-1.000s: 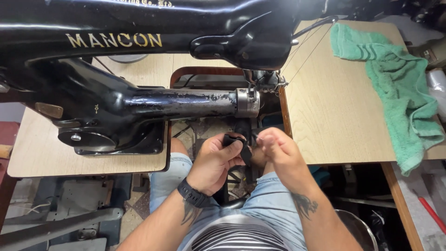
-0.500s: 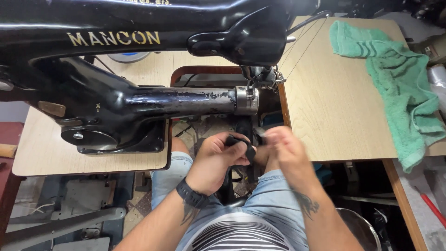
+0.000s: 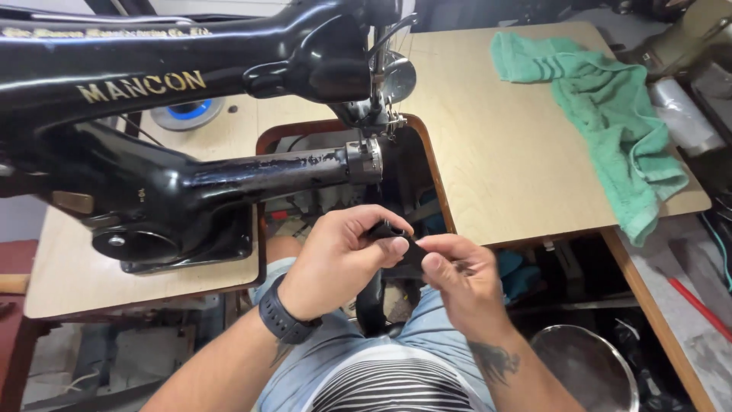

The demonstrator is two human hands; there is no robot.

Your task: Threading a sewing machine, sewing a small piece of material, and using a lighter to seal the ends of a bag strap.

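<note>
Since a moment ago the two hands have drawn closer together in front of the machine's arm, and the view has swung so that the green towel [image 3: 610,114] now sits further off to the right of them. The left hand [image 3: 339,259] is curled round the black strap [image 3: 389,233], thumb on top, gripping its upper end; the right hand [image 3: 461,282] meets it from the other side, thumb and forefinger pinched on the same piece just beside the left thumb. So both hands are closed on the strap, almost touching, held over the lap. The rest of the strap hangs down between the knees, below the hands.

Just above and ahead of the hands juts the cylinder arm of the black sewing machine [image 3: 252,172], with the needle and presser foot [image 3: 377,122] above its tip. The wooden table [image 3: 503,168] runs away on the right; a grey round spool stand [image 3: 183,114] sits far off to the left behind the machine. A metal bowl [image 3: 583,370] lies below the right forearm.

From where I stand, doing this well looks a matter of keeping the fold flat and square between both thumbs, edges lined up, and holding the pinch firm so nothing slips.
</note>
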